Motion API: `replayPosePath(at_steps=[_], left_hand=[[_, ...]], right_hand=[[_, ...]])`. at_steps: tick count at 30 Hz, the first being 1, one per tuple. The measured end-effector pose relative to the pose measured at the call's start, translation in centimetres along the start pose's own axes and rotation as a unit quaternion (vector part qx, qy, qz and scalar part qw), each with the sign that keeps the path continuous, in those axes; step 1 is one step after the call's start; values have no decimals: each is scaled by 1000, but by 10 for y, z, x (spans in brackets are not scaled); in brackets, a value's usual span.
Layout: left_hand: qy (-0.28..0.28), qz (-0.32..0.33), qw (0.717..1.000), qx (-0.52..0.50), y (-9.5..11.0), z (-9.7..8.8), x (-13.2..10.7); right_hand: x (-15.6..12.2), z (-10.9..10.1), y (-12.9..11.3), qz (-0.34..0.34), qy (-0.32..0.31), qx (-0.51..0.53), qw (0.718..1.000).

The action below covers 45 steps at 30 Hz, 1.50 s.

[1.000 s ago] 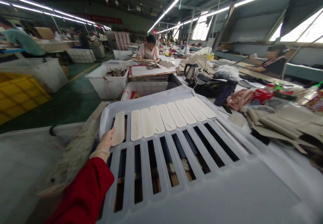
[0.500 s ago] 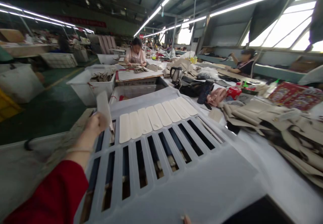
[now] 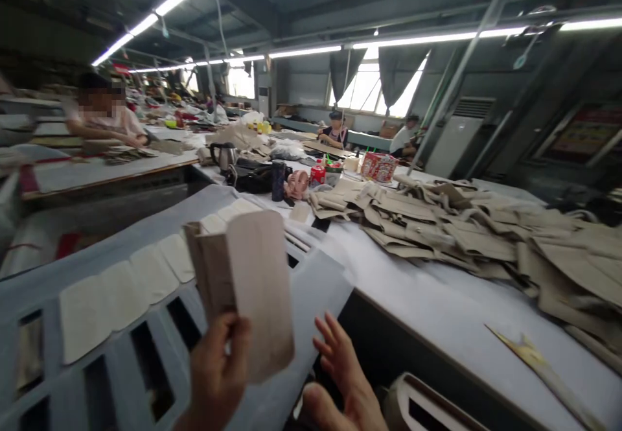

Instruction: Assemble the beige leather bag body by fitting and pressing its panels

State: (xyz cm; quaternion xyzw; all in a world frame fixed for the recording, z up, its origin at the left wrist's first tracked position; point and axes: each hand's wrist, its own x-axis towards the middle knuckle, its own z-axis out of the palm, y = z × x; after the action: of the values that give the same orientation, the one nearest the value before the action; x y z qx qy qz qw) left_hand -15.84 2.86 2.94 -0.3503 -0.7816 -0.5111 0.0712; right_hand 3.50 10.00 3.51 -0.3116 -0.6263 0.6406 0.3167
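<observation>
Raised in front of me, my left hand point(image 3: 218, 366) pinches the lower edge of a beige leather-like panel point(image 3: 260, 288) with rounded corners. A brown folded flap point(image 3: 208, 269) shows along the panel's left side. Beside it, to the right, my right hand point(image 3: 340, 372) is open with fingers spread, touching nothing I can see. Below and to the left lies a grey slotted board point(image 3: 114, 353), with a row of cream rounded strips point(image 3: 121, 295) along its upper part. The held panel hides part of that row.
A heap of beige cut pieces point(image 3: 437, 217) covers the table's right side. Scissors-like metal blades point(image 3: 539, 366) lie on the white tabletop point(image 3: 413, 295). A beige slotted piece point(image 3: 427, 405) is low by my right hand. A kettle point(image 3: 224, 157) and a co-worker point(image 3: 104, 113) are farther back.
My view has swung to the right. My left hand has come from the board's far left to the middle with the panel. My right hand has risen into view, open.
</observation>
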Motion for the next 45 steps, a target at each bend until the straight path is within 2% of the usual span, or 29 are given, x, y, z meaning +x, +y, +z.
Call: replayPosePath(at_steps=[2,3,5,6,8,10,11,12,13,14,16,17,18,19,22,24,26,30,39,42,45], left_hand=[[-130,99,983,-78,35,47,-46],[-153,159,967,-125,52,66,-64],[-214,253,916,-227,87,89,-89],[-243,280,888,-272,103,95,-96],[-341,293,832,-325,133,100,-100],[-460,286,776,-323,158,98,-98],[-501,295,748,-320,168,96,-96],[-516,307,733,-320,175,95,-94],[-493,317,743,-323,181,94,-92],[-436,317,778,-322,185,94,-90],[-285,285,869,-286,191,99,-84],[-234,264,901,-252,193,103,-80],[-224,253,916,-216,195,109,-76],[-251,250,917,-182,197,115,-73],[-402,232,876,-136,202,137,-69],[-446,197,862,-138,202,148,-71],[-448,169,865,-149,200,154,-76],[-441,153,871,-155,193,160,-82],[-420,138,887,-133,190,162,-82],[-408,139,894,-123,181,161,-80],[-413,155,891,-107,164,161,-84]], right_hand=[[-5,-23,-22,-49,40,-17,998],[-10,-36,-31,-52,72,-35,995],[-24,-62,-45,-34,153,-65,986],[-32,-76,-50,-28,191,-74,978],[-50,-106,-57,-26,247,-83,965],[-67,-138,-62,-25,276,-100,956],[-75,-155,-65,-29,284,-116,951],[-83,-172,-67,-36,292,-137,946],[-90,-189,-69,-43,298,-162,940],[-97,-204,-71,-49,305,-189,932],[-109,-230,-73,-50,321,-235,916],[-114,-241,-73,-46,327,-249,910],[-118,-249,-71,-44,332,-259,906],[-121,-256,-69,-44,334,-266,903],[-127,-269,-56,-58,328,-291,897],[-129,-274,-44,-66,320,-306,894],[-130,-278,-33,-69,315,-310,895],[-130,-281,-18,-75,314,-316,892],[-123,-282,-10,-110,306,-317,891],[-120,-281,-9,-113,296,-317,894],[-123,-279,-10,-87,285,-330,896]])
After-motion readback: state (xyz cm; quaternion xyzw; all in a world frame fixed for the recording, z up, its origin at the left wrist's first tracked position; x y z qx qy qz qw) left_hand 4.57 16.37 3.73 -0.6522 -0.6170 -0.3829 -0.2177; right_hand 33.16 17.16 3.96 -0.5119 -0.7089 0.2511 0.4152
